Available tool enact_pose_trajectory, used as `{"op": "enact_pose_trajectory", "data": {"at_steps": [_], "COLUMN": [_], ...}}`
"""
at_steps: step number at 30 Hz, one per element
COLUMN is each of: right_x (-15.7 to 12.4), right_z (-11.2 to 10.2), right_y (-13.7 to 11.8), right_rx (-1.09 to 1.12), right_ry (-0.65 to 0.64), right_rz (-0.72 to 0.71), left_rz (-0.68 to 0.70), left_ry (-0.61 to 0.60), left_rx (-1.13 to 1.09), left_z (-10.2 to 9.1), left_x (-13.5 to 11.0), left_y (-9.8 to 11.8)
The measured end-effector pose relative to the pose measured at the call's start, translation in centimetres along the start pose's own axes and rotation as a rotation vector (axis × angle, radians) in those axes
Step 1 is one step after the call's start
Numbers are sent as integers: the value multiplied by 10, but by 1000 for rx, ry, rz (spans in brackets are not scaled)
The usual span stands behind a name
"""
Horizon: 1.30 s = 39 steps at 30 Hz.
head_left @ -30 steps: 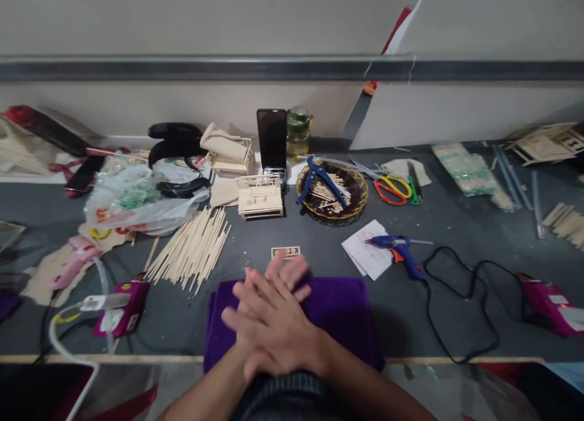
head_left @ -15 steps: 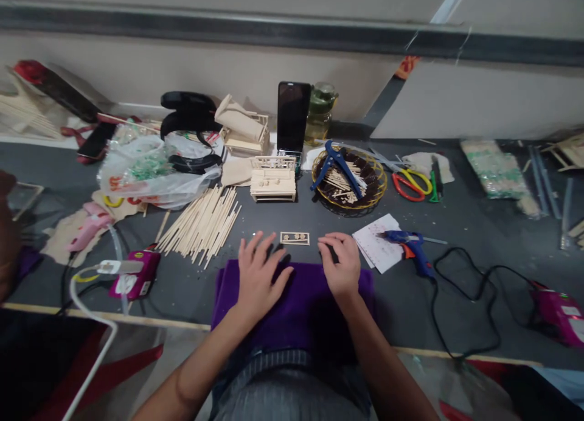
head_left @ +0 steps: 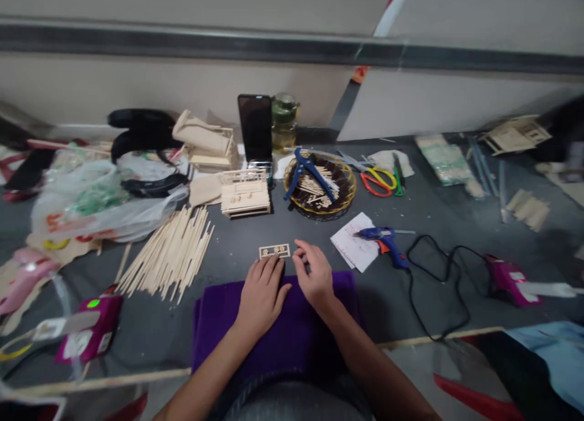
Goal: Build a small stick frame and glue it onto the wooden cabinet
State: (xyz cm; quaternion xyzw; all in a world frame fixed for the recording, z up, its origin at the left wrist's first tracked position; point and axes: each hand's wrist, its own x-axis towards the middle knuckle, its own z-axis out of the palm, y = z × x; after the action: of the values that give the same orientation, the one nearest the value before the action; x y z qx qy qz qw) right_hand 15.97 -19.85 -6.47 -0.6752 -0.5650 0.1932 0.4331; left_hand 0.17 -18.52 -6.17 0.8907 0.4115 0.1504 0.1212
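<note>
My left hand (head_left: 263, 294) lies on the folded purple cloth (head_left: 214, 323), fingers stretched forward and thumb out to the side. Its fingertips reach the near edge of a small rectangular wooden-stick frame (head_left: 274, 250) with little round pieces inside; whether they press on it I cannot tell. At the frame's right end, my right hand (head_left: 314, 275) is loosely curled, with a gap between thumb and index finger. Nothing shows in that hand. Beyond the frame stands a miniature wooden bench (head_left: 246, 196) bearing small round pieces.
A spread pile of thin sticks (head_left: 166, 250) lies left. Behind are a phone (head_left: 255, 129), a glass jar (head_left: 285, 123) and a basket (head_left: 351, 199) with blue cutters (head_left: 296, 174). At right, a blue glue gun (head_left: 385, 238) rests on white paper (head_left: 358, 250), its black cable (head_left: 410, 305) looping across the table.
The view has turned to the right, so everything sits further left. My left hand's fingers have come closer together at the small frame's near edge. My right hand stays at its right end.
</note>
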Motion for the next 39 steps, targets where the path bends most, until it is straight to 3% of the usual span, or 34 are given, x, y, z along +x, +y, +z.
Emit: {"op": "enact_pose_trajectory", "data": {"at_steps": [6, 10, 13, 17, 21, 24, 31, 39], "right_x": [26, 43, 37, 17, 9, 16, 50, 33], "right_z": [-8, -9, 2, 18, 23, 19, 1, 15], "right_y": [-19, -34, -38, -36, -35, -36, -40, -31], "right_rx": [523, 726, 702, 488, 394, 432, 763, 490], "right_ry": [159, 245, 212, 128, 92, 89, 163, 86], "right_rz": [267, 279, 211, 63, -3, 8, 231, 134], "left_rz": [89, 110, 126, 177, 199, 191, 151, 175], "left_ry": [72, 102, 115, 117, 126, 123, 135, 150], "left_rx": [65, 88, 93, 103, 94, 95, 135, 129], "left_z": [8, 11, 10, 9, 9, 9, 7, 9], "left_x": [3, 5, 5, 5, 5, 6, 6, 8], "left_y": [-11, -13, -13, -15, -17, -17, -11, -12]}}
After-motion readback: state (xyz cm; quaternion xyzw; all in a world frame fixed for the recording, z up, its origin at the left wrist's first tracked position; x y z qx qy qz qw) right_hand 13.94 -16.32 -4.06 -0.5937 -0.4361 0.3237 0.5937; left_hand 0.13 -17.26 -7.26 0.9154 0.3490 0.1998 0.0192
